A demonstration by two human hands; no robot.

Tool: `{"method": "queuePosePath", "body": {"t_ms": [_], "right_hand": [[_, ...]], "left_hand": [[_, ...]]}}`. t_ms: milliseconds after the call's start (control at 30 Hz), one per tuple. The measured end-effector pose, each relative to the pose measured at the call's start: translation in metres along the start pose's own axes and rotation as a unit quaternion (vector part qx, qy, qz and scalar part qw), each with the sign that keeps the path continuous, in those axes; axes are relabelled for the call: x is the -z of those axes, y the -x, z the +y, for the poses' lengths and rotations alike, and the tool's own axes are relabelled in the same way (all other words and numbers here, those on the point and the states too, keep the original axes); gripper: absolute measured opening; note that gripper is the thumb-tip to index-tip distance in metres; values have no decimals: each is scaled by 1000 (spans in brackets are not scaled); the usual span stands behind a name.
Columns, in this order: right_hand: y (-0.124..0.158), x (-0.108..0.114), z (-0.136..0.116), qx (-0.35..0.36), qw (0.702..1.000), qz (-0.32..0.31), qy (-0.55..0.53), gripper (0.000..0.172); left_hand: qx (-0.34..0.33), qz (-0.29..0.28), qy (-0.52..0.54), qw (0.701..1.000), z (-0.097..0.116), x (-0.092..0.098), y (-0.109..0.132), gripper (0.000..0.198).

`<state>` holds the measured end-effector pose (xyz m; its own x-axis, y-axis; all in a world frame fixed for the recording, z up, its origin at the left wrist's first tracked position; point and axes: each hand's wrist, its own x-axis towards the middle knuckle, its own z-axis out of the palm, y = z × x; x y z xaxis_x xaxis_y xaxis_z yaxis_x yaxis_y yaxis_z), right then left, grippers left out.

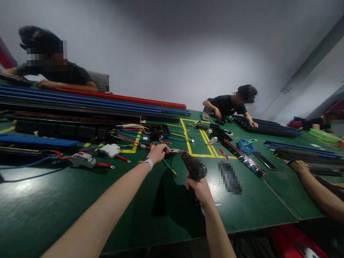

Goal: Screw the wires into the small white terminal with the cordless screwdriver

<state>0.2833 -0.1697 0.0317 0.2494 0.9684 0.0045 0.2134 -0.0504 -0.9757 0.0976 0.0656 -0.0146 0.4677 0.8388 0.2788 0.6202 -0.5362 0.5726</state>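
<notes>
My left hand (158, 153), with a watch on its wrist, is closed on a small white circuit breaker (172, 150) with red wires. My right hand (200, 189) is wrapped round the grip of a black cordless drill (195, 168). The drill's nose points away from me, just right of the breaker and near the end of its red wire; whether they touch I cannot tell. A green-yellow wire (170, 167) hangs below my left hand. Further left lie two more white breakers (82, 160) (109, 150), also with red wires.
Long blue and red rails (117, 97) run along the back left of the green table (130, 220). A red screwdriver (223, 153), a blurred-out phone-like object (230, 177) and a blue bin (245, 146) lie to the right. Co-workers sit opposite; another person's arm (318, 193) reaches in at right.
</notes>
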Motion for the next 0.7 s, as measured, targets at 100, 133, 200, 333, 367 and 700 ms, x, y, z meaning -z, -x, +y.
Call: {"method": "queuePosePath", "body": {"t_ms": [100, 133, 200, 333, 367, 700], "right_hand": [[0, -1, -1, -4, 1000, -2, -6, 18], [0, -1, -2, -5, 1000, -3, -6, 18], [0, -1, -3, -7, 1000, -3, -4, 19], [1, 0, -3, -9, 1000, -1, -3, 18], [1, 0, -2, -9, 1000, -3, -3, 18], [0, 0, 2, 0, 1000, -4, 0, 18]], "left_hand": [[1, -8, 7, 1000, 1, 1, 0, 29], [0, -12, 10, 1000, 1, 2, 0, 29], [4, -15, 13, 1000, 3, 3, 1, 27], [11, -9, 11, 1000, 4, 4, 1, 28], [9, -10, 11, 1000, 4, 4, 1, 28], [9, -4, 12, 1000, 2, 1, 0, 30]]}}
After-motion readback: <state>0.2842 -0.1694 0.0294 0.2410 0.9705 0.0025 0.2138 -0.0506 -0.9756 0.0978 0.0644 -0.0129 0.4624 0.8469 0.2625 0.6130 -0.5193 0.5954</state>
